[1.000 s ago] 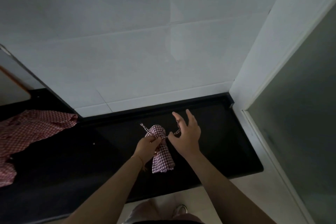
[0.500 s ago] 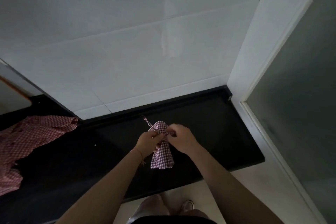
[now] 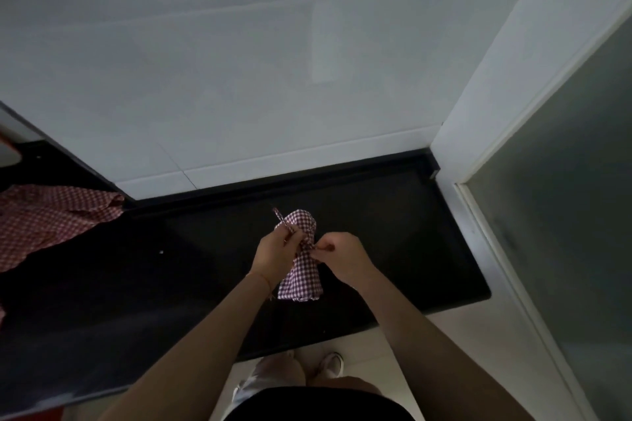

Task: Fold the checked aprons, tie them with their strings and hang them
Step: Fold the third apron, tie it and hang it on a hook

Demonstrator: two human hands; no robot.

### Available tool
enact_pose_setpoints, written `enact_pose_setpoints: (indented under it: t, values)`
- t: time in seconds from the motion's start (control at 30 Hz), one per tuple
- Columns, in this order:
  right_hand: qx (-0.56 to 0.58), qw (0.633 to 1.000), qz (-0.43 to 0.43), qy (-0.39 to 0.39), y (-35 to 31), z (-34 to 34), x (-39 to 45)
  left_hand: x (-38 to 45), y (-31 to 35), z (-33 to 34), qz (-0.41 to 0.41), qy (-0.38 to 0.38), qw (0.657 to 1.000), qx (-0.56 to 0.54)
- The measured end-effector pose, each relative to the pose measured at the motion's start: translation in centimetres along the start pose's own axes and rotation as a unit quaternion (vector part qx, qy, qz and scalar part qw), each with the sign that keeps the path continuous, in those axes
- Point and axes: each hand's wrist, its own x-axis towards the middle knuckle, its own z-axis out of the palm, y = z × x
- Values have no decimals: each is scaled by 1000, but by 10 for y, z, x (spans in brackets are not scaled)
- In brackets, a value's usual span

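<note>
A folded red-and-white checked apron [image 3: 301, 275], rolled into a narrow bundle, is held over the black counter [image 3: 410, 232]. My left hand [image 3: 275, 251] pinches one apron string [image 3: 282, 218] at the bundle's waist; the string's end sticks up to the left. My right hand [image 3: 338, 255] has its fingers closed on the other string at the same spot, right of the bundle. A second checked apron [image 3: 51, 219] lies unfolded and crumpled on the counter at the far left, away from both hands.
A white tiled wall [image 3: 273, 79] rises behind the counter. A white door frame [image 3: 485, 133] and a dark glass panel [image 3: 564, 215] stand to the right. Pale floor and my feet [image 3: 328, 364] show below the counter's front edge.
My right hand was open above the string a second ago; it has closed on the string at the bundle's waist. The left hand kept its grip. The view shifted slightly.
</note>
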Motion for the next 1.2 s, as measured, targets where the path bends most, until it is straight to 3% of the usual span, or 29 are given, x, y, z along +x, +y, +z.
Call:
enact_pose_setpoints:
  t: [0.27,0.53,0.73,1.03,1.2]
  values:
    - [-66,996,-38,-50,-20,1,8,3,-4,-11,-10,31,999,24]
    - [-158,987,-16,-26,-33,13,27,6,4,-18,-14,4,1000,10]
    - [-68,997,-33,-4,-33,19,30,6,2,-22,3,0,1000,-28]
    - [-56,995,-35,74,-32,38,35,12,4,-23,4,17,1000,-17]
    - [-47,993,-9,104,-35,41,41,13,4,-23,-1,-9,1000,-11]
